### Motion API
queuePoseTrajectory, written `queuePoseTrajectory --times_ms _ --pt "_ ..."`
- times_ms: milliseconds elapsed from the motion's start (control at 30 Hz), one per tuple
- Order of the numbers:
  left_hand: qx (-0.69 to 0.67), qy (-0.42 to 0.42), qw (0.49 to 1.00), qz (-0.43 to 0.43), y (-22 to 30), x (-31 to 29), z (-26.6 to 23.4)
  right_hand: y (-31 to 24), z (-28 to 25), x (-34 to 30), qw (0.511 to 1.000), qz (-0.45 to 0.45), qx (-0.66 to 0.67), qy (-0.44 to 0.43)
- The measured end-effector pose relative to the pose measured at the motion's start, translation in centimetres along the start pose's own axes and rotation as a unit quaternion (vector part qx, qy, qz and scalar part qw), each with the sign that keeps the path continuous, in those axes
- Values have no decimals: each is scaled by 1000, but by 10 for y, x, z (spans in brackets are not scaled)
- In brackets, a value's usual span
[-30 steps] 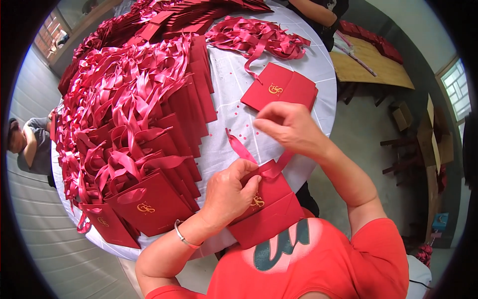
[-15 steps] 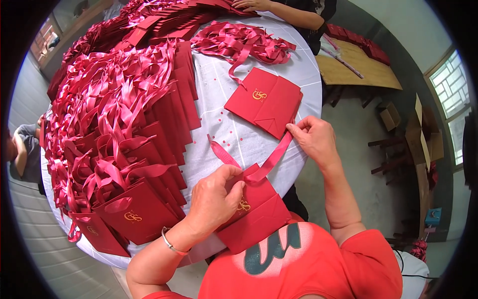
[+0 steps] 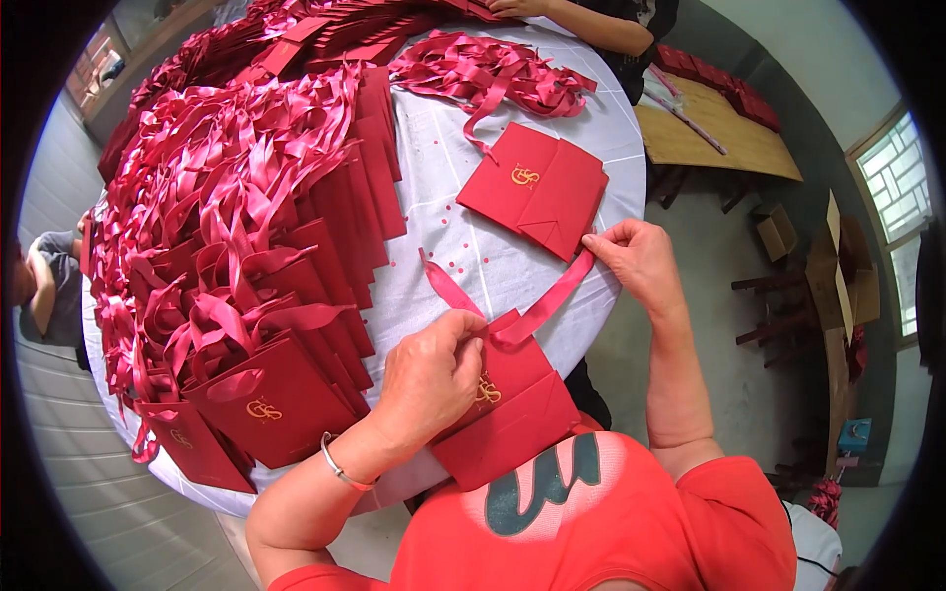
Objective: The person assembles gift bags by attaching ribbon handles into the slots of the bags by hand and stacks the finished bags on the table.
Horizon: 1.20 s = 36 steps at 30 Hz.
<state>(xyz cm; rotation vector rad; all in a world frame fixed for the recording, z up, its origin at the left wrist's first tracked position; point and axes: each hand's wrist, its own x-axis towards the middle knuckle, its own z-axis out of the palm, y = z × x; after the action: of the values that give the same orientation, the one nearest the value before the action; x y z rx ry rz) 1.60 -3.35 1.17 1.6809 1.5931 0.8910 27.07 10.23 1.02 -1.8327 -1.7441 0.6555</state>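
A flat red paper gift bag [image 3: 512,416] with a gold emblem lies at the table's near edge, against my shirt. My left hand [image 3: 429,369] is closed at the bag's top left, its thumb and fingers pinching by the rim; exactly what lies between them is partly hidden. A pink-red ribbon [image 3: 548,307] passes through the bag's top. One end is pinched by my right hand [image 3: 639,264], which holds it taut up to the right. The loose end [image 3: 448,283] sticks up beyond my left fingers. Just beyond lies a small stack of flat red bags [image 3: 537,187].
Rows of ribboned red bags [image 3: 236,246] crowd the left of the round, white-clothed table [image 3: 434,128]. A heap of loose ribbons [image 3: 493,74] lies at the back. Another person's hand [image 3: 517,8] touches bags at the far edge. Cardboard boxes [image 3: 838,266] stand right.
My right hand has moved slightly right with the ribbon end, and the ribbon is drawn out a little farther. The left hand stays at the bag's top. The view has shifted slightly.
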Motion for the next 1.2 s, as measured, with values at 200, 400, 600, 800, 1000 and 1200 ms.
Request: queuePoseTrajectory --times_ms 200,400,600,800,1000,1200 --pt "-12 -5 1000 -1 -1 -2 3 7 1 -1 999 -22 7 -24" --pt "-18 6 1000 8 -3 -2 3 9 1 -10 975 4 221 -35" --pt "-27 10 1000 5 -3 -2 2 -13 -11 -27 922 -71 381 -8" --pt "-17 5 1000 4 -2 0 2 -22 -20 -28 819 -81 568 -9" --pt "11 12 1000 2 -1 2 3 -35 -26 -42 676 -137 693 -210" --pt "2 17 1000 3 -3 1 1 -65 -15 -57 706 -325 596 -202"
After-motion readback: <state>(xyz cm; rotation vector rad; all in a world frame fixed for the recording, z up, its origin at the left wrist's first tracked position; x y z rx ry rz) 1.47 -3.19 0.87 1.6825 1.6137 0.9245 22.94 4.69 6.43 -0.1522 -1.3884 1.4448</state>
